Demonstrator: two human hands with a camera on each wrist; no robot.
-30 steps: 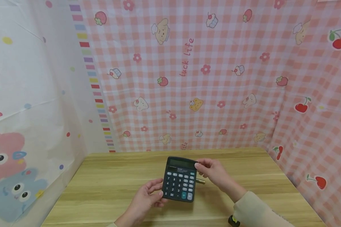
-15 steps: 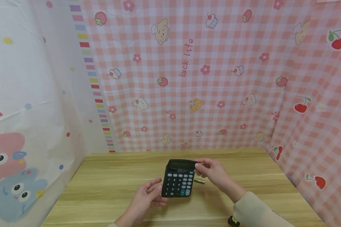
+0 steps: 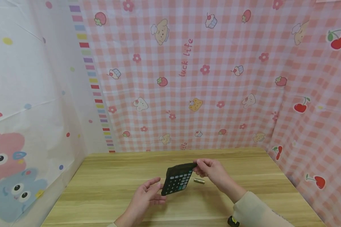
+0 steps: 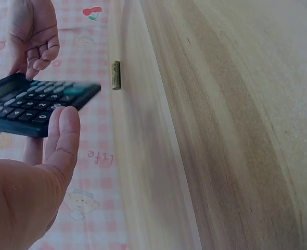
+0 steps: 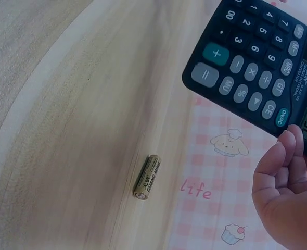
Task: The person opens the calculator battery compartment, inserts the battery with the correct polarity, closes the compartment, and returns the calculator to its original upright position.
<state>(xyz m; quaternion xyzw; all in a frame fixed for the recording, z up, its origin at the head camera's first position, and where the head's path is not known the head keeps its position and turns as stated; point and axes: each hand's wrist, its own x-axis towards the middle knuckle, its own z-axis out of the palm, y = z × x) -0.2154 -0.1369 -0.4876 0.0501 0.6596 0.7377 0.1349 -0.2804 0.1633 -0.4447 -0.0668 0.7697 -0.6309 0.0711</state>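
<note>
Though near the calculator [image 3: 176, 181] — gold battery [image 5: 147, 177] apart on tabletop [image 3: 108, 189]

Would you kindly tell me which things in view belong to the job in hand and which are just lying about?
Belonging:
calculator, held by the right hand
left hand, at the calculator's lower corner

Lying about:
gold battery, perhaps related
black object, unidentifiable

Curtained tabletop booth [image 3: 309, 126] | cartoon-print cloths [image 3: 187, 91] on three sides | wood-grain table [image 3: 110, 179]
</note>
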